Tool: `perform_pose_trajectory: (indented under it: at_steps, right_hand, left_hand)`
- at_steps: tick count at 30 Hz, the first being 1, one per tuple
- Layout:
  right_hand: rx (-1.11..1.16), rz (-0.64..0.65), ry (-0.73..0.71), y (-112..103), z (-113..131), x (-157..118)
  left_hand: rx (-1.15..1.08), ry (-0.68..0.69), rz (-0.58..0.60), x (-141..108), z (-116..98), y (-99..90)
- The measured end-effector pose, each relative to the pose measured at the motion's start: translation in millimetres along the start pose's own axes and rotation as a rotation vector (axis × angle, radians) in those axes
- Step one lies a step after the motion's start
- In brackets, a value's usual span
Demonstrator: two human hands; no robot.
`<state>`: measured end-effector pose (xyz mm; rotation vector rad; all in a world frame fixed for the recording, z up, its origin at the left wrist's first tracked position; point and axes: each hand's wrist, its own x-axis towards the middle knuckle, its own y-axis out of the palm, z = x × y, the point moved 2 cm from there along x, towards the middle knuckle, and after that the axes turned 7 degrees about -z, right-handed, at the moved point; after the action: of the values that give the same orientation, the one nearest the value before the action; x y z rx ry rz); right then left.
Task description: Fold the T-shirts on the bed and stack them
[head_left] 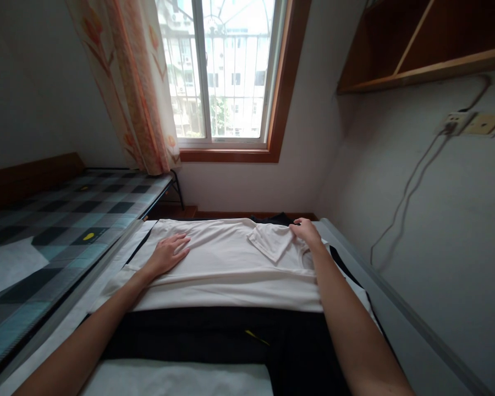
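A white shirt (218, 258) lies spread sideways over black cloth (214, 333), one side folded in and its short sleeve turned back on top near the right end. My left hand (171, 254) rests flat on the shirt's left part, fingers spread and holding nothing. At the far right edge of the shirt, beside the sleeve, my right hand (307, 231) has its fingers pinched together on the fabric. The collar opening shows partly next to my right forearm.
A bed with a checked cover (107, 206) stands at the left, with a white paper (12, 264) on it. Ahead are a curtain (136, 82) and a window. A wooden shelf (429, 71) and a socket with a cable (456, 122) are on the right wall.
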<state>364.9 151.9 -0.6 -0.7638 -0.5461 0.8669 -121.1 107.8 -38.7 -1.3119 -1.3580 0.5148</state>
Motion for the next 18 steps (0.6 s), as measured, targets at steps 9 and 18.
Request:
perform_pose_trajectory:
  at_steps: [9, 18]
  right_hand:
    - [0.265, -0.027, -0.03, 9.7, -11.4, 8.4]
    - [0.4, -0.002, -0.036, 10.9, -18.3, 5.1]
  left_hand:
    - [-0.287, -0.068, 0.043, 75.7, -93.0, 29.3]
    - [-0.383, -0.355, 0.128, 131.9, -191.0, 86.2]
